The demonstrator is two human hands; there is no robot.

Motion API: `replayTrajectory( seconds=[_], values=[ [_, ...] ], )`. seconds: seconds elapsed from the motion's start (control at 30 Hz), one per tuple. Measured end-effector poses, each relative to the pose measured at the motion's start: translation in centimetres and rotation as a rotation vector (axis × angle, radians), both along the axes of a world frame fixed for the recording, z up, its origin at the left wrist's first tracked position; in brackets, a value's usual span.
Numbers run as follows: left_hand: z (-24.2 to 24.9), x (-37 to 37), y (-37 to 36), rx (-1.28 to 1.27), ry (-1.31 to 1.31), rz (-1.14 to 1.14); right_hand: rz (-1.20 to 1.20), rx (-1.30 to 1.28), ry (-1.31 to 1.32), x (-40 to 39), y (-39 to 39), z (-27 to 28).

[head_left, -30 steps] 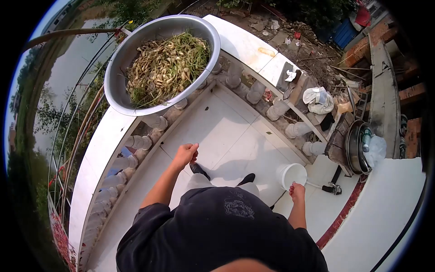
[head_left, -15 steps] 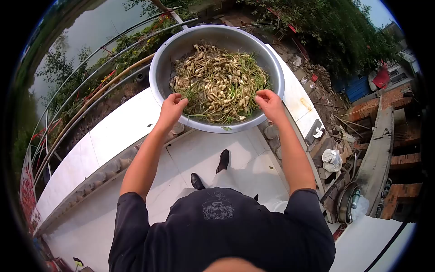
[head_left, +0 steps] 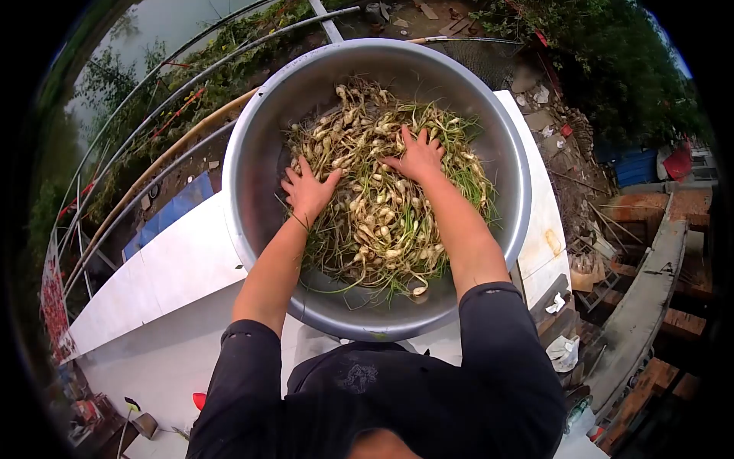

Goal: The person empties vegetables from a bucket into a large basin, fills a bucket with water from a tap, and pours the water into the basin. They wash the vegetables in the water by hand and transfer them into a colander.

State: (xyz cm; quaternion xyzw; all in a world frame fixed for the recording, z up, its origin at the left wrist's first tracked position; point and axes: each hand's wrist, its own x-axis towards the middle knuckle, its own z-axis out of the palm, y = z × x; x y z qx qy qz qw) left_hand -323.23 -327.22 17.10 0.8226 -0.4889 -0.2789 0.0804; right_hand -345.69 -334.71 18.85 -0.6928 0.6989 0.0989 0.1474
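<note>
A large round metal basin (head_left: 505, 229) holds a heap of small pale bulbs with green stems and roots (head_left: 382, 214). On the left side of the heap, my left hand (head_left: 310, 191) lies with its fingers spread over the bulbs. My right hand (head_left: 419, 155) rests on the upper middle of the heap, fingers apart, touching bulbs and stems. Neither hand is closed around anything. Both hands are inside the basin's rim.
Beneath the basin runs a white ledge (head_left: 176, 268). Curved metal rails (head_left: 183, 149) pass at the left, with plants and water beyond. To the right are rubble, a white crumpled bag (head_left: 563, 353) and a long concrete beam (head_left: 638, 314).
Both hands have moved from the basin's near rim up onto the heap, and their fingers have spread. The basin appears larger and closer, covering the shoes and much of the floor.
</note>
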Motion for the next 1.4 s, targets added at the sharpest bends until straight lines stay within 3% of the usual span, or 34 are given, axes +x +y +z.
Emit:
replayTrajectory(
  seconds=[0.17,0.27,0.33,0.37,0.4,0.47,0.6,0.63,0.67,0.73,0.77,0.83,0.87,0.93,0.97,1.03,1.07,1.13,1.23,1.33,1.4],
  values=[
    [-0.3,0.0,-3.6,-0.085,-0.002,-0.047,0.151,0.040,-0.039,1.2,-2.8,-1.4],
    [-2.6,0.6,-2.1,0.000,0.232,-0.110,0.397,0.189,0.010,2.9,0.3,0.5],
    [-3.4,0.3,0.4,-0.013,0.325,-0.218,0.469,0.143,-0.140,2.7,2.9,0.7],
    [-2.6,0.8,1.1,0.042,0.289,-0.242,0.365,0.236,-0.260,2.7,2.8,1.6],
    [-1.8,1.6,0.4,0.077,0.250,-0.272,0.298,0.242,-0.197,2.0,1.5,0.6],
    [-0.5,1.7,-1.1,0.016,0.092,-0.159,0.010,0.124,-0.190,1.2,-1.0,-0.4],
    [-1.2,2.6,-1.7,-0.007,-0.046,-0.154,-0.089,0.171,-0.072,2.0,-1.3,-3.1],
    [-0.3,3.3,-3.0,0.203,0.076,-0.238,-0.049,0.213,-0.088,2.5,0.2,-2.5],
    [2.1,4.5,-4.2,0.440,0.440,-0.247,-0.008,0.254,-0.100,2.9,0.7,-1.9],
    [5.9,5.2,-5.2,0.323,0.415,-0.132,0.086,0.493,-0.170,1.8,0.1,0.6],
    [4.8,5.1,-5.6,0.128,0.361,-0.094,0.130,0.617,-0.206,0.9,-0.4,2.0],
    [1.4,4.4,-6.9,-0.258,0.238,-0.012,0.280,0.628,-0.153,0.3,-3.9,5.1],
    [1.4,3.7,-7.6,-0.183,0.185,-0.069,0.289,0.417,-0.208,0.4,-6.0,5.1],
    [2.3,1.8,-9.4,-0.040,0.071,-0.186,0.060,0.166,-0.317,2.6,-11.8,3.4],
    [2.8,1.0,-9.3,0.042,-0.032,-0.301,0.047,0.018,-0.301,4.1,-13.4,1.6],
    [2.5,0.9,-8.7,0.082,-0.072,-0.414,0.001,0.049,-0.191,8.2,-12.9,-0.8],
    [2.5,0.8,-8.3,0.107,-0.091,-0.474,0.076,-0.137,-0.093,9.6,-11.2,-3.6],
    [3.0,1.9,-6.8,0.165,-0.118,-0.572,0.255,-0.110,-0.112,10.6,-7.9,-2.6],
    [4.2,3.7,-4.6,0.344,-0.071,-0.648,0.471,0.212,-0.219,8.0,-4.1,0.1],
    [2.4,5.2,-5.4,0.268,-0.174,-0.535,0.230,0.406,-0.107,5.5,-3.0,0.9],
    [0.3,4.2,-6.1,0.078,-0.181,-0.451,-0.015,0.148,-0.080,4.4,-3.9,-1.6]
  ],
)
